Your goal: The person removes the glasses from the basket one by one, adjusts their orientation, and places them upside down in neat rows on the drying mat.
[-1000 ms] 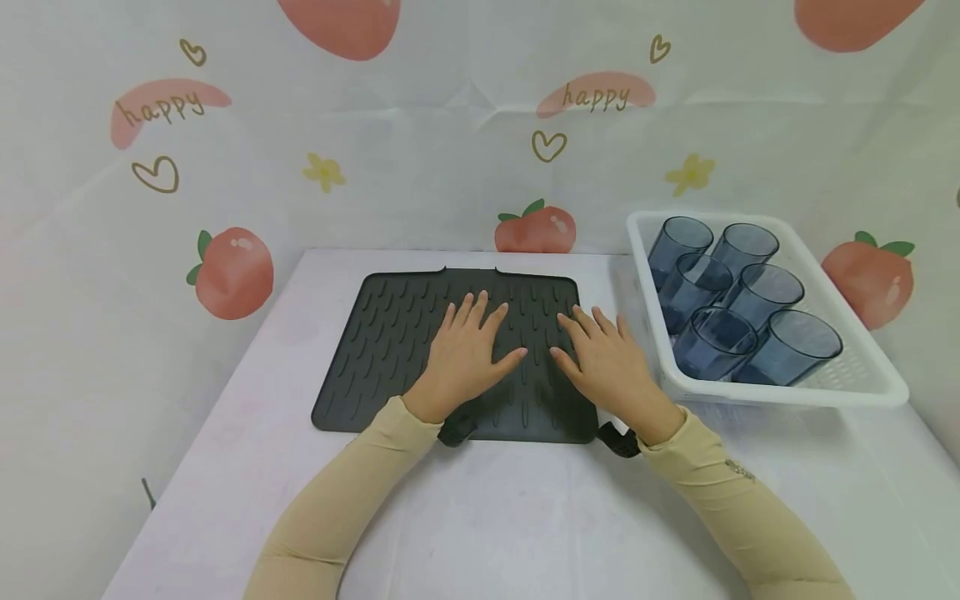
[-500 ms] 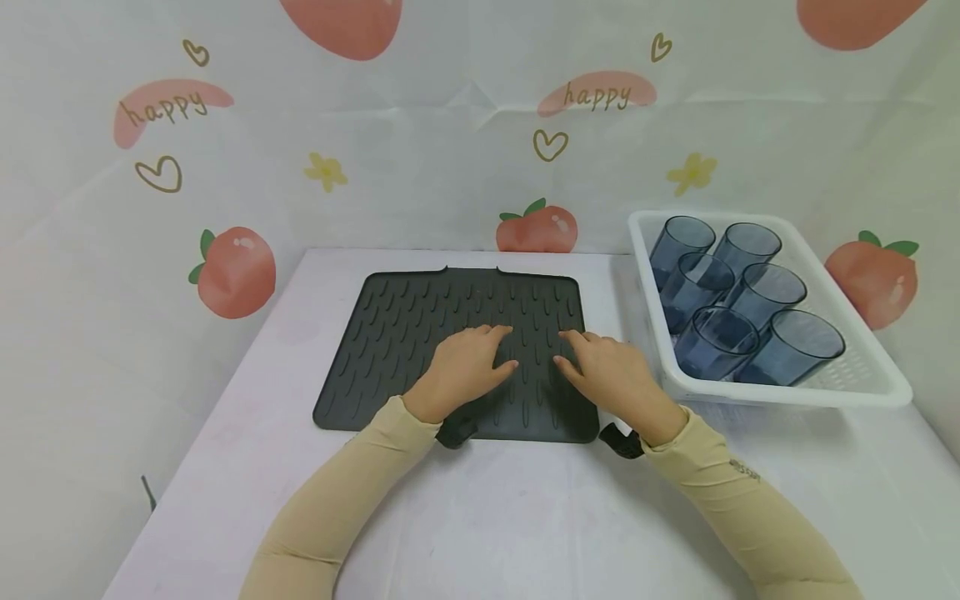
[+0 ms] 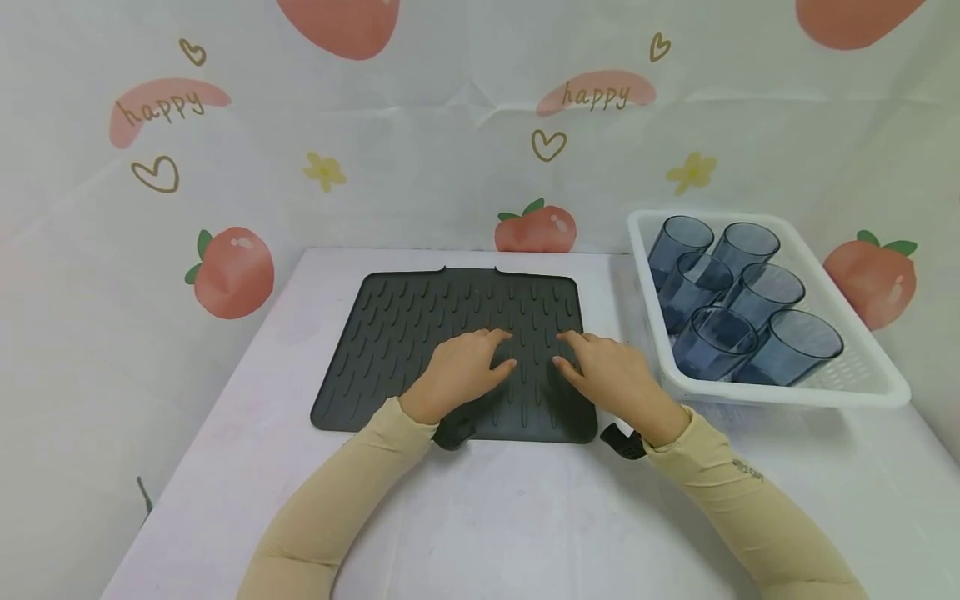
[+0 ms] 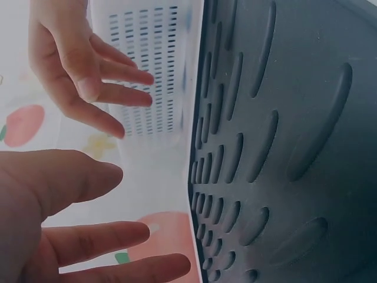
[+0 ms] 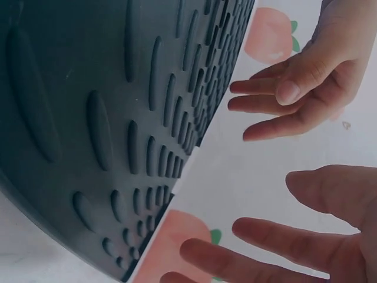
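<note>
Dark ridged mat (image 3: pixel 405 333): lies flat on the white table (image 3: pixel 525 517), centred before the person, near edge within easy reach of both arms, notched far edge toward the printed backdrop (image 3: pixel 375 167). Left hand (image 3: pixel 463 368): sits palm-down over the mat's near middle, fingers loosely bent and slightly spread, grips nothing. Right hand (image 3: pixel 606 373): mirrors it just beside, over the mat's near right part, thumbs pointing at each other across a narrow gap, likewise holds nothing. Seen from the left wrist, fingers (image 4: pixel 112 242) relaxed and lifted off the ribbed surface (image 4: pixel 294 118); from the right wrist the same, fingers (image 5: pixel 277 236) clear of the ribs (image 5: pixel 88 118); cannot tell whether the heels of the palms rest on the mat. Probably a neutral, ready posture rather than a grasp, since no edge or corner is pinched. White perforated basket (image 3: pixel 787 396): stands at the mat's right side, close to its edge, nearest the right hand. Holds six blue translucent cups (image 3: pixel 791 346), mouths up and leaning, packed two by two so each props its neighbour. Black strap (image 3: pixel 621 440) visible at the right wrist, at the end of a beige sleeve.
</note>
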A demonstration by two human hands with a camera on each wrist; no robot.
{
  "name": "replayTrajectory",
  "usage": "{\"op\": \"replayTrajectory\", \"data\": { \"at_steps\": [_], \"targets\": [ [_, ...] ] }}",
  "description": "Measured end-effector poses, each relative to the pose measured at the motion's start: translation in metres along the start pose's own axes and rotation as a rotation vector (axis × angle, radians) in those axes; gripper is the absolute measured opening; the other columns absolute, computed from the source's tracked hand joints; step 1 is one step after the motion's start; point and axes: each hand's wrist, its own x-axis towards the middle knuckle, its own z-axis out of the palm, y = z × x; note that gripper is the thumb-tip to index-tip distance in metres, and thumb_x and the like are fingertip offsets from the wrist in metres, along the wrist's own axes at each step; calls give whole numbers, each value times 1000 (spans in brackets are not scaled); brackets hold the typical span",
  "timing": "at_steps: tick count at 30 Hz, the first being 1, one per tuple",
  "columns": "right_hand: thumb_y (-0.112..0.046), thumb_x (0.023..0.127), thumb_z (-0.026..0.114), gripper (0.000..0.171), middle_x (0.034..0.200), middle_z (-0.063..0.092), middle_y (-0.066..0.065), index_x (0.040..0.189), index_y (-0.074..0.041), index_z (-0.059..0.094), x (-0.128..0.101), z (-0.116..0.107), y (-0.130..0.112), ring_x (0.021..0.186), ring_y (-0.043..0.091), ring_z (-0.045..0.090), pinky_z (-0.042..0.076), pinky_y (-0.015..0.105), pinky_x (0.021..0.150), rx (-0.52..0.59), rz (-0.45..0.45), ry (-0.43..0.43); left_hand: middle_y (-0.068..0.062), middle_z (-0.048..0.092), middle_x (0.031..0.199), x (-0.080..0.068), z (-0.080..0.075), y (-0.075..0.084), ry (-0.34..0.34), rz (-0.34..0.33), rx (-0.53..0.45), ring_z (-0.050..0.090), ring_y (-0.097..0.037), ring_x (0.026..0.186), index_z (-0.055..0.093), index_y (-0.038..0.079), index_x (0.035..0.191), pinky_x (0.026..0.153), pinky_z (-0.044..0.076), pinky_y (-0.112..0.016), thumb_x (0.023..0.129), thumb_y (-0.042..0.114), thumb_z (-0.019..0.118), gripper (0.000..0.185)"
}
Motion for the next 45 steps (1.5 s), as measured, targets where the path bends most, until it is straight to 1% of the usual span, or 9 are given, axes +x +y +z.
{"op": "replayTrajectory", "data": {
  "at_steps": [7,13,16,18,22,26,29,35,45],
  "targets": [
    [-32,95,62,43,117,68,15,131,-9,56,-7,-11,2,69,23,64,46,30,48,87,21,53,-3,65,126,-3,0,-4,-36,-3,-66,65,-17,107,58,15,132,75,57,-36,95,41,58,45],
    [-33,96,59,48,120,65,11,138,-12,49,-14,-20,8,63,21,59,43,28,46,131,7,170,-2,68,117,-3,1,-6,-60,4,-130,67,-13,95,59,16,131,67,54,-30,95,40,58,43],
    [-36,97,58,52,126,62,12,141,-13,45,-17,-24,10,75,25,64,47,32,49,149,2,211,-3,68,117,-3,1,-7,-79,7,-173,67,-14,90,59,16,131,65,53,-29,95,40,59,43],
    [-36,96,59,54,128,61,13,143,-13,44,-18,-25,11,90,28,66,52,36,53,155,-2,239,-4,67,118,-4,1,-8,-87,6,-195,67,-14,90,59,15,131,66,53,-30,96,40,58,43],
    [-33,95,62,56,130,60,14,144,-13,44,-21,-30,14,104,31,63,55,44,62,171,-4,296,-5,68,118,-7,-3,-8,-91,1,-228,67,-16,94,59,15,131,70,54,-33,96,39,58,42],
    [-30,92,65,60,134,55,15,145,-12,43,-23,-37,19,116,33,57,55,50,78,181,-21,333,-5,68,118,-10,-7,-8,-90,0,-245,66,-18,100,59,15,131,77,55,-37,96,38,59,42],
    [-29,91,68,63,137,52,16,145,-11,42,-23,-41,23,121,35,53,52,54,86,181,-44,354,-6,68,118,-13,-10,-8,-91,1,-259,66,-20,103,59,15,131,79,55,-39,96,36,59,41],
    [-24,85,73,68,137,52,17,144,-7,43,-25,-48,29,122,35,51,51,55,90,171,-95,419,-5,68,117,-16,-10,-7,-98,-2,-259,66,-21,101,59,15,131,77,55,-38,96,35,60,40],
    [-23,83,75,70,137,51,16,144,-10,41,-29,-55,44,125,36,49,47,56,95,184,-81,474,-6,69,114,-18,-11,-7,-97,12,-262,67,-21,98,59,15,131,73,54,-37,96,35,59,40]
  ]
}}
